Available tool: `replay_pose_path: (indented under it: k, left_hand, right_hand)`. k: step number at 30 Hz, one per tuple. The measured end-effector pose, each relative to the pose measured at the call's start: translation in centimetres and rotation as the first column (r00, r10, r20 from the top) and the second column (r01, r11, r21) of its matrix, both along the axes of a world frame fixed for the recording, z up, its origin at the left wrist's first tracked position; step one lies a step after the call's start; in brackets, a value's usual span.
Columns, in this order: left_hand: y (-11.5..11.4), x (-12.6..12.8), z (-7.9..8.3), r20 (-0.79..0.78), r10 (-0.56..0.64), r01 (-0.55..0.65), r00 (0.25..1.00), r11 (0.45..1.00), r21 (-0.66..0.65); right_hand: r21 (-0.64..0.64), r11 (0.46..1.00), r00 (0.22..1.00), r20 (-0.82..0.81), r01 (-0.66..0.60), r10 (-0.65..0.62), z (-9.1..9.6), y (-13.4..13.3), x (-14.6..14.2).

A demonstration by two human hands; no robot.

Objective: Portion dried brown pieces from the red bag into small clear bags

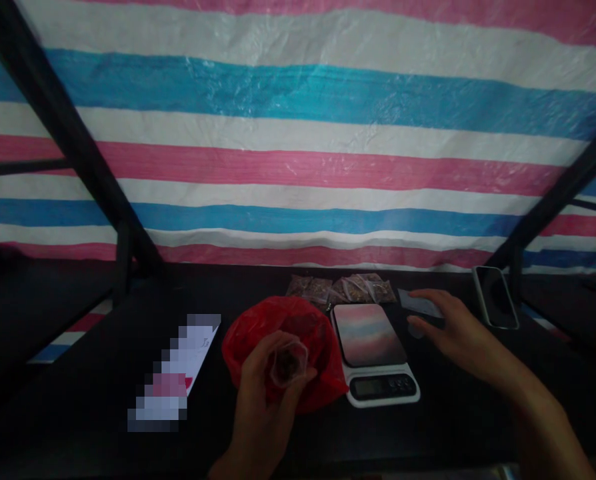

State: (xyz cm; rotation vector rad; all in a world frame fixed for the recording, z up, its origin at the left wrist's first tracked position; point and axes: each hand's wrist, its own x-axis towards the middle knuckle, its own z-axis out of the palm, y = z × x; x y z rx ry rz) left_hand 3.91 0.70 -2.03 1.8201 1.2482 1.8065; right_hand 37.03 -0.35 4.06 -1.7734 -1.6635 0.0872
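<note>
My left hand (263, 393) is closed around a small clear plastic bag (289, 363) with its mouth spread wide. Dark bits lie inside that bag, too dim to name. Right behind it is a red plastic bag (283, 310), open at the top, its contents mostly hidden. Over flat clear plastic bags (421, 303) on the right, my right hand (443, 320) has its thumb and forefinger apart. A small clear round piece (417, 327) shows at the thumb; whether the hand grips it is unclear. Between the hands sits a white digital scale (373, 353) with a shiny metal plate.
Several filled small bags (353, 289) lie behind the scale on the black table (198, 440). A phone (497, 298) lies at the far right, and a blurred-out flat item (183, 373) at the left. Dark frame bars and a striped plastic sheet (298, 160) stand behind.
</note>
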Motion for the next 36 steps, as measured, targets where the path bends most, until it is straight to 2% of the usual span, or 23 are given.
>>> replay_pose_path:
  k: [2,4,7,9,11,13,15,17,18,19,21,22,23,27,31,36]
  left_hand:
    - [0.1,0.1,0.3,0.012,0.014,-0.014,1.0,1.0,-0.013]
    - [0.2,0.1,0.5,-0.002,0.004,-0.004,1.0,0.998,-0.056]
    - [0.2,-0.1,0.6,0.009,-0.038,0.039,0.999,0.996,-0.086]
    - [0.2,-0.2,0.5,0.018,-0.053,0.054,0.998,0.998,-0.04]
    - [0.2,-0.5,0.3,-0.014,-0.07,0.07,0.997,0.998,0.008]
    - [0.2,-0.6,0.0,-0.041,-0.081,0.081,0.996,0.997,-0.001]
    - [0.3,-0.6,-0.1,-0.003,-0.085,0.085,0.996,0.994,-0.072]
    - [0.5,-0.5,0.0,0.137,-0.121,0.147,0.983,0.968,-0.204]
    - [0.6,-0.4,0.1,0.233,-0.168,0.232,0.958,0.932,-0.28]
    - [0.7,-0.3,0.3,0.328,-0.236,0.35,0.915,0.87,-0.348]
    - [1.0,-0.2,0.8,0.477,-0.366,0.573,0.799,0.705,-0.418]
    - [1.2,-0.1,1.0,0.519,-0.405,0.639,0.753,0.639,-0.428]
    - [1.4,-0.1,1.2,0.545,-0.417,0.67,0.727,0.603,-0.433]
    - [1.9,-0.1,1.7,0.614,-0.375,0.686,0.695,0.604,-0.407]
    - [2.3,-0.2,1.6,0.65,-0.389,0.725,0.652,0.571,-0.386]
    - [2.1,-0.7,1.3,0.486,-0.434,0.647,0.758,0.593,-0.48]
  right_hand:
    - [-0.01,0.983,0.977,-0.114,-0.182,0.179,2.1,-0.8,-5.0]
    - [-0.056,0.94,0.922,-0.223,-0.338,0.318,3.3,-1.7,-10.1]
    - [-0.13,0.868,0.858,-0.278,-0.479,0.432,2.9,-2.6,-15.8]
    - [-0.125,0.855,0.846,-0.275,-0.503,0.457,1.9,-2.6,-17.5]
    - [-0.074,0.851,0.832,-0.269,-0.52,0.485,1.2,-2.2,-17.9]
    - [-0.004,0.841,0.813,-0.257,-0.541,0.522,1.0,-1.8,-17.5]
    - [0.056,0.845,0.809,-0.262,-0.532,0.527,1.3,-1.5,-17.0]
    - [0.088,0.873,0.82,-0.309,-0.48,0.482,1.7,-1.2,-16.6]
    - [0.102,0.89,0.826,-0.338,-0.445,0.452,1.9,-1.0,-16.4]
    - [0.114,0.904,0.832,-0.359,-0.411,0.424,2.0,-0.9,-16.3]
    - [0.128,0.927,0.851,-0.368,-0.353,0.375,2.0,-0.5,-16.0]
    - [0.127,0.936,0.864,-0.359,-0.33,0.353,2.0,-0.3,-15.8]
    - [0.121,0.942,0.876,-0.346,-0.312,0.335,2.0,-0.1,-15.6]
    - [0.119,0.953,0.914,-0.272,-0.279,0.302,2.2,0.7,-14.8]
    - [0.149,0.952,0.927,-0.229,-0.269,0.298,2.4,1.4,-14.3]
    - [0.126,0.93,0.908,-0.204,-0.346,0.365,2.3,1.8,-14.5]
